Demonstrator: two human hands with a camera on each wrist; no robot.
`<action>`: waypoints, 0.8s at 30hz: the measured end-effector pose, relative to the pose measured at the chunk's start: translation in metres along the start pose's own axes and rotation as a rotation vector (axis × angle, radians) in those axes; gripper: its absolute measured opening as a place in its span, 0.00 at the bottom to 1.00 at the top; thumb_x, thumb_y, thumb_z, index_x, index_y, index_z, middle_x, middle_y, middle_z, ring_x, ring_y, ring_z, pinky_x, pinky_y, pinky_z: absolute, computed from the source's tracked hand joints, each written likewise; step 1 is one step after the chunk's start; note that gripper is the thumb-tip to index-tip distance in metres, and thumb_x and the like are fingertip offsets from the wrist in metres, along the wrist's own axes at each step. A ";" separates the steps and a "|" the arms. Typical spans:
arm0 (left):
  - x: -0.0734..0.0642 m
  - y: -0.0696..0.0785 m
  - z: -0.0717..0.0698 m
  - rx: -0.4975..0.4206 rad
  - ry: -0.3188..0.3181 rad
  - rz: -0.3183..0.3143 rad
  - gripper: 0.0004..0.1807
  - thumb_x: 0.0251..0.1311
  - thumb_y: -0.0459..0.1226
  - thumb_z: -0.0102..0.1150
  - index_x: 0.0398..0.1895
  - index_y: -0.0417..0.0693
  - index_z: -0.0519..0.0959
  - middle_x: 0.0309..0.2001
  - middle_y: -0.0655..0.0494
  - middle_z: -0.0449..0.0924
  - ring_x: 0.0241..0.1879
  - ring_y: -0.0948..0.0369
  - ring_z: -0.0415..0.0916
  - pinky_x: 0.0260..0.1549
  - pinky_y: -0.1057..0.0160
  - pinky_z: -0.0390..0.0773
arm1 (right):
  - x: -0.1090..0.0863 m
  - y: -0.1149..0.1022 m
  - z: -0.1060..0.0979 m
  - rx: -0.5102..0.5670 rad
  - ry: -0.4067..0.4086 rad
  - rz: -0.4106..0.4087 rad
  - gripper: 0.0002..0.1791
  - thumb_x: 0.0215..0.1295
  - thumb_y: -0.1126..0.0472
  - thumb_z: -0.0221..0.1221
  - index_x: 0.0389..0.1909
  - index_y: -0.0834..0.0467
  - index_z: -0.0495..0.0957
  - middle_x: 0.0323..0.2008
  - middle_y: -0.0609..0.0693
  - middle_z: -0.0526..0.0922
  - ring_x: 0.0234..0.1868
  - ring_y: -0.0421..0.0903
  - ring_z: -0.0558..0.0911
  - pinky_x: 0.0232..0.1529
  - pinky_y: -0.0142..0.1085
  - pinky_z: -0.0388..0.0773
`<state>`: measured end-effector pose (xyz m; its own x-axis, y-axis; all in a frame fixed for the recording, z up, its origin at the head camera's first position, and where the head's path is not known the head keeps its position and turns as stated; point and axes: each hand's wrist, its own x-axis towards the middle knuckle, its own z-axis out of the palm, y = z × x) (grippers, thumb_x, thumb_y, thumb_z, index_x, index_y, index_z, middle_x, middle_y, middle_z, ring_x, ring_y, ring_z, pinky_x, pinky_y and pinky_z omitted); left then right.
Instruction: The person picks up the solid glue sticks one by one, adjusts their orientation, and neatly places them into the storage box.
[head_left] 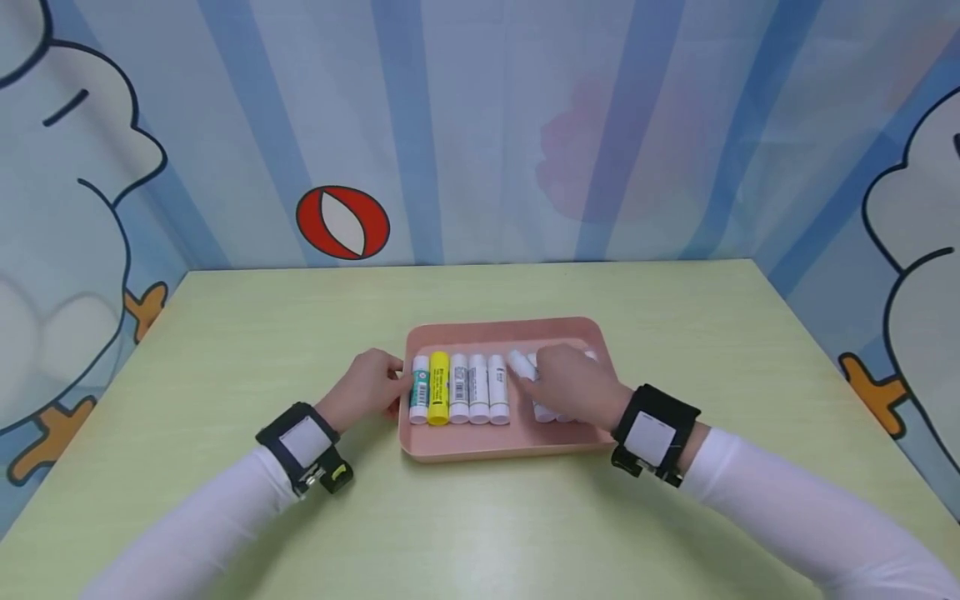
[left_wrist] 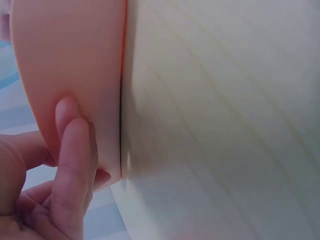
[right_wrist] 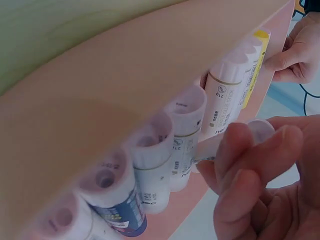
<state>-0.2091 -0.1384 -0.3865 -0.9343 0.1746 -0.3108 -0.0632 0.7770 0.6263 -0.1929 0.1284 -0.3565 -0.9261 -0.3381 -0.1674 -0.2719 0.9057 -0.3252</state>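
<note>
A pink tray (head_left: 457,447) on the table holds a row of glue sticks. At its left end stand a glue stick with a green label (head_left: 419,390) and a yellow glue stick (head_left: 438,388), then white glue sticks (head_left: 478,389). My left hand (head_left: 366,385) grips the tray's left side, its fingers (left_wrist: 75,155) against the outer wall. Over the right half, my right hand (head_left: 576,382) pinches a tilted white glue stick (head_left: 521,364), partly hidden by the fingers in the right wrist view. Beside it lie several more, one with a blue label (right_wrist: 125,212).
The pale yellow-green table (head_left: 285,333) extends around the tray. Behind it hangs a blue striped backdrop (head_left: 480,125) with cartoon figures. Black wrist straps with cameras (head_left: 656,433) sit on both wrists.
</note>
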 end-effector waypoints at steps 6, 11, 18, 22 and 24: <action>0.001 -0.002 0.001 -0.019 -0.001 -0.003 0.11 0.59 0.38 0.52 0.40 0.41 0.78 0.21 0.52 0.75 0.21 0.58 0.74 0.20 0.66 0.71 | 0.003 -0.006 -0.002 -0.069 -0.080 -0.009 0.22 0.65 0.50 0.46 0.13 0.56 0.70 0.10 0.46 0.68 0.13 0.42 0.71 0.19 0.34 0.63; 0.001 -0.002 0.002 -0.020 -0.003 -0.003 0.11 0.60 0.38 0.52 0.42 0.41 0.78 0.21 0.52 0.75 0.20 0.57 0.74 0.20 0.65 0.72 | 0.007 -0.010 -0.001 -0.112 -0.154 0.029 0.21 0.63 0.50 0.48 0.14 0.55 0.71 0.11 0.46 0.70 0.15 0.42 0.73 0.21 0.34 0.65; 0.000 -0.001 0.002 -0.018 0.001 -0.001 0.10 0.59 0.38 0.52 0.40 0.42 0.78 0.21 0.52 0.75 0.20 0.57 0.74 0.20 0.66 0.71 | 0.012 -0.013 0.005 -0.222 -0.195 0.023 0.23 0.62 0.48 0.46 0.12 0.54 0.72 0.09 0.44 0.69 0.14 0.42 0.72 0.22 0.34 0.63; -0.002 0.000 0.001 -0.026 0.000 -0.008 0.11 0.59 0.38 0.53 0.40 0.42 0.77 0.22 0.52 0.76 0.21 0.58 0.74 0.20 0.66 0.70 | 0.015 -0.013 0.007 -0.269 -0.195 0.013 0.24 0.63 0.46 0.45 0.12 0.53 0.73 0.09 0.44 0.69 0.15 0.42 0.71 0.22 0.34 0.61; -0.002 -0.001 0.001 -0.028 0.002 -0.011 0.10 0.59 0.38 0.53 0.40 0.42 0.77 0.22 0.52 0.76 0.21 0.58 0.74 0.20 0.66 0.70 | 0.015 -0.013 0.008 -0.286 -0.177 -0.012 0.24 0.63 0.46 0.45 0.12 0.53 0.72 0.09 0.44 0.68 0.15 0.42 0.71 0.21 0.34 0.61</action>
<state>-0.2070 -0.1390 -0.3872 -0.9340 0.1651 -0.3168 -0.0832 0.7619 0.6423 -0.2014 0.1094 -0.3622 -0.8695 -0.3657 -0.3321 -0.3683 0.9279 -0.0575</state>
